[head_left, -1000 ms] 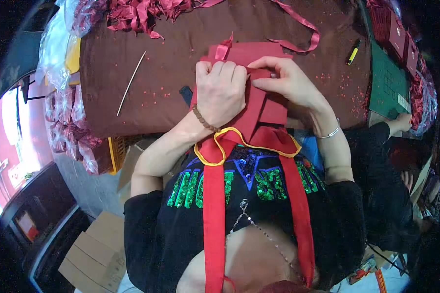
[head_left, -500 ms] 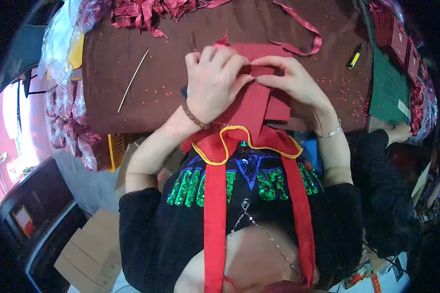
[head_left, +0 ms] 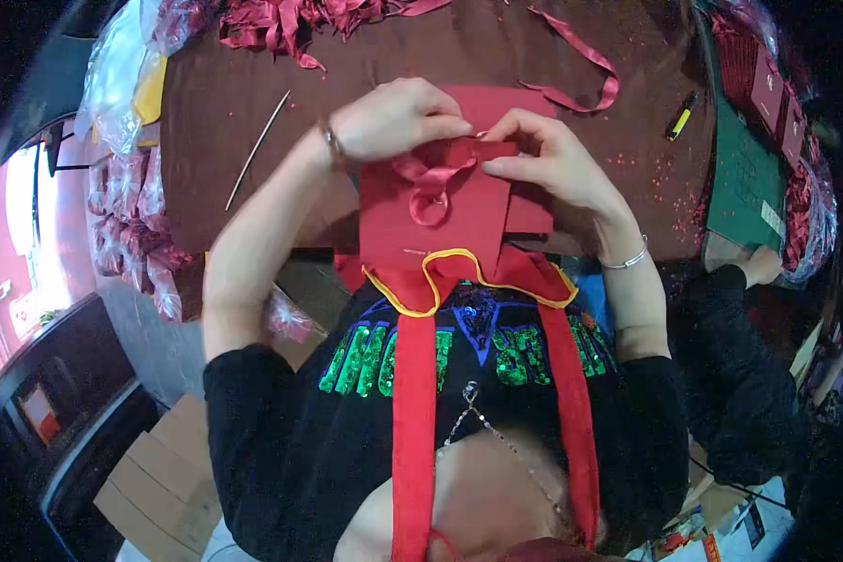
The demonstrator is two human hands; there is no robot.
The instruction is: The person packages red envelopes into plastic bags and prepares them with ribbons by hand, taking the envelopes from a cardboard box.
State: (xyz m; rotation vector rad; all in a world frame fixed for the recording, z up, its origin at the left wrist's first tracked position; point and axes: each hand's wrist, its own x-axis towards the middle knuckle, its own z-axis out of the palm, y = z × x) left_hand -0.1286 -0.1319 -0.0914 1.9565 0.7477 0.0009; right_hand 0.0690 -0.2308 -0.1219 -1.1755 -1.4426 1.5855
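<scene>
A flat red paper piece, like a folded gift bag, lies at the table's front edge before my chest. A dark red ribbon hangs over its face in a loop. My right hand pinches the upper right edge of the paper between thumb and fingers, close to where the ribbon meets it. At the top edge, my left hand has its fingers closed together and pointing right; what they hold is hidden. Another red paper piece shows underneath on the right.
A thin metal rod lies left on the brown table cloth. Loose ribbons are heaped at the back; a single ribbon strip curves behind my right hand. A yellow-black marker lies right. Another person's hand is far right.
My left hand has moved up and left, away from my right fingertips, and has turned flatter. The ribbon loop on the paper's face now shows. My right hand stays nearly in place.
</scene>
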